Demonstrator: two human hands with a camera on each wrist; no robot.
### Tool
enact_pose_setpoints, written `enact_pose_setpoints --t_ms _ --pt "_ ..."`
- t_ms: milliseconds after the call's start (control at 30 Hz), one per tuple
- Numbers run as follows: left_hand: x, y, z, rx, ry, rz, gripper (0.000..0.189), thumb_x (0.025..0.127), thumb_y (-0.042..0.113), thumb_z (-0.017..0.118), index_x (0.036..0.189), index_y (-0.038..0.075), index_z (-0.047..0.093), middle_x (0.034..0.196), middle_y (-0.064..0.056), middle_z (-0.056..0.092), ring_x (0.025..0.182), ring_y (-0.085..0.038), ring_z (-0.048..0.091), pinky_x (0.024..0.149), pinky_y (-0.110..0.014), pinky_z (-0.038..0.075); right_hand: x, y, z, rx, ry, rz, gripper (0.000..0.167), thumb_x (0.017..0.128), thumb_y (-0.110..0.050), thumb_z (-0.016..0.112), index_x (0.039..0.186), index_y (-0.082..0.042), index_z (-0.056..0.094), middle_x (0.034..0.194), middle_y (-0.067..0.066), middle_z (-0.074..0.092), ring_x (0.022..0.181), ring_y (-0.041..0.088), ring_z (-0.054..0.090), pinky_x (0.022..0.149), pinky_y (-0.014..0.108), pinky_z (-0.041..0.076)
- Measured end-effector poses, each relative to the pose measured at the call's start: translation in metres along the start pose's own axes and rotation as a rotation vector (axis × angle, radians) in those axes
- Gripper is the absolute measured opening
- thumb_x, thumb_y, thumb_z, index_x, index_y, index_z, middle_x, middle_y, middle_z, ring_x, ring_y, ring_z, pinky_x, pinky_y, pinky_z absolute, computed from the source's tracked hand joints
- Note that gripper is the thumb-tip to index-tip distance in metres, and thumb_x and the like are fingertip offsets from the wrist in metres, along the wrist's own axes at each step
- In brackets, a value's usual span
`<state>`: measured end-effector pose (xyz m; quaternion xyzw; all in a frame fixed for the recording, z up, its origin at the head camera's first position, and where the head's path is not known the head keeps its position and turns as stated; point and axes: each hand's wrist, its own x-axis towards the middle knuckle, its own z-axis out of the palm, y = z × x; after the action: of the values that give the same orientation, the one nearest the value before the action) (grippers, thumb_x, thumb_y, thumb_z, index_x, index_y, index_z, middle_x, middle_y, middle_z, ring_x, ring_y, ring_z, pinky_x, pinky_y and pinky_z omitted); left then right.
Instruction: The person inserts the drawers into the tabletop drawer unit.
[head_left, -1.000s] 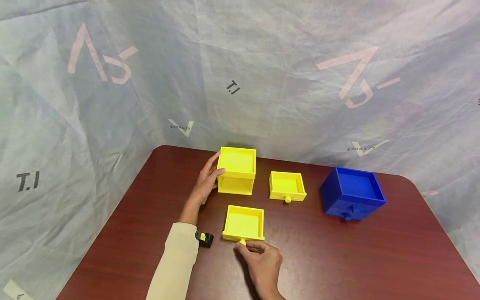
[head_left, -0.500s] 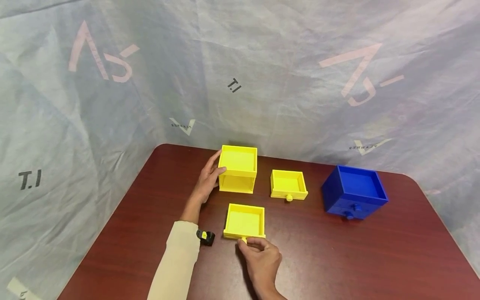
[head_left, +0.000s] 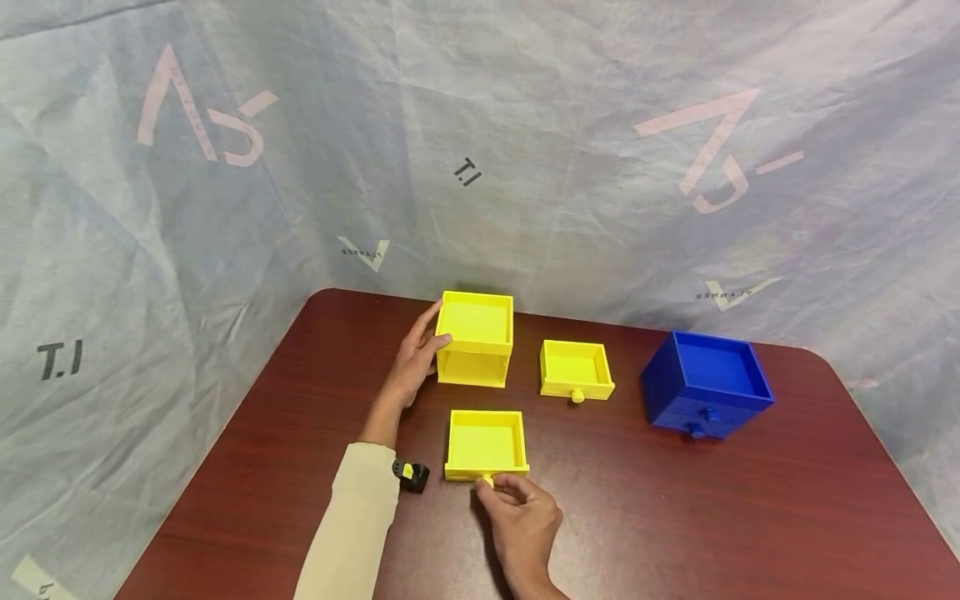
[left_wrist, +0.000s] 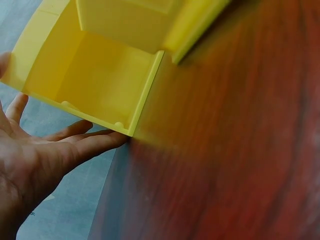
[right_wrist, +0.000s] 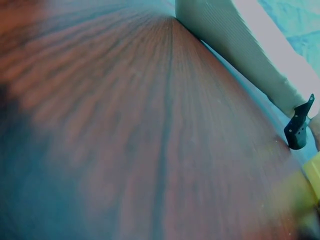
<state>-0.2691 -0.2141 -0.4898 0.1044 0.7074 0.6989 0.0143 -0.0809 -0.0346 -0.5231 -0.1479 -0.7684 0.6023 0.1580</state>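
My left hand [head_left: 411,365] holds the left side of a yellow cabinet shell [head_left: 474,321], thumb over its top edge. In the left wrist view, the fingers lie along the side wall of the shell [left_wrist: 100,75], beside its open front. My right hand [head_left: 522,523] pinches the round knob of a yellow drawer [head_left: 487,442], which is in front of the shell with its back toward it. A second yellow drawer [head_left: 576,368], knob forward, sits on the table to the shell's right. The right wrist view misses the right hand; only a blurred yellow edge [right_wrist: 314,172] shows.
A blue cabinet [head_left: 708,383] with two knobbed drawers stands at the right on the dark red wooden table [head_left: 675,517]. A grey printed cloth [head_left: 480,167] hangs behind and at the sides. The left wrist carries a black camera mount [head_left: 411,475].
The drawer at my right hand has turned slightly, its far end swinging left. My left hand and the shell have stayed put; the second drawer and blue cabinet have not moved.
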Motion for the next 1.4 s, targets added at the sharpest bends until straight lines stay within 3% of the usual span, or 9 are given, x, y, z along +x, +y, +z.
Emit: enact_pose_setpoints --t_ms 267,433,633,1000,1400 --pt "-0.0012 0.0009 -0.0012 -0.018 -0.006 0.002 0.062 0.102 0.029 0.056 0.157 0.038 0.029 0.156 -0.009 0.036 0.136 -0.035 0.041 0.098 -0.072 0.035 0.0004 0.0013 0.0000 -0.001 0.003 -0.016 0.015 0.069 -0.013 0.090 0.073 -0.009 0.076 0.066 0.000 0.072 0.060 0.004 0.069 0.058 0.017 0.053" --pt "0.0007 0.0011 -0.0026 -0.050 -0.043 0.011 0.063 0.102 0.029 0.056 0.157 0.039 0.027 0.154 -0.011 0.039 0.133 -0.035 0.046 0.096 -0.068 0.040 0.0010 0.0021 -0.0002 0.002 0.013 -0.045 0.015 0.070 -0.013 0.090 0.073 -0.009 0.076 0.067 0.000 0.072 0.061 0.004 0.069 0.058 0.017 0.053" --pt "0.0016 0.0025 -0.0037 -0.071 -0.052 -0.007 0.060 0.103 0.027 0.055 0.155 0.042 0.030 0.156 -0.007 0.037 0.133 -0.033 0.046 0.096 -0.068 0.041 0.0015 0.0025 0.0006 0.006 0.015 -0.055 0.014 0.070 -0.013 0.090 0.074 -0.009 0.077 0.068 0.000 0.073 0.062 0.004 0.069 0.059 0.017 0.053" --pt "0.0007 0.0034 -0.0043 -0.078 -0.057 -0.023 0.062 0.104 0.021 0.052 0.160 0.031 0.024 0.161 -0.012 0.027 0.141 -0.039 0.035 0.099 -0.073 0.033 0.0029 0.0038 0.0024 0.015 0.007 -0.062 0.014 0.072 -0.015 0.089 0.076 -0.010 0.077 0.072 -0.001 0.074 0.063 0.003 0.069 0.060 0.016 0.053" --pt "0.0006 0.0005 -0.0035 -0.031 -0.037 -0.007 0.060 0.102 0.031 0.056 0.155 0.042 0.031 0.161 -0.004 0.028 0.142 -0.034 0.035 0.098 -0.074 0.033 0.0073 0.0028 0.0065 0.005 0.021 -0.085 0.013 0.073 -0.016 0.089 0.076 -0.011 0.077 0.071 -0.002 0.074 0.063 0.003 0.070 0.060 0.016 0.052"
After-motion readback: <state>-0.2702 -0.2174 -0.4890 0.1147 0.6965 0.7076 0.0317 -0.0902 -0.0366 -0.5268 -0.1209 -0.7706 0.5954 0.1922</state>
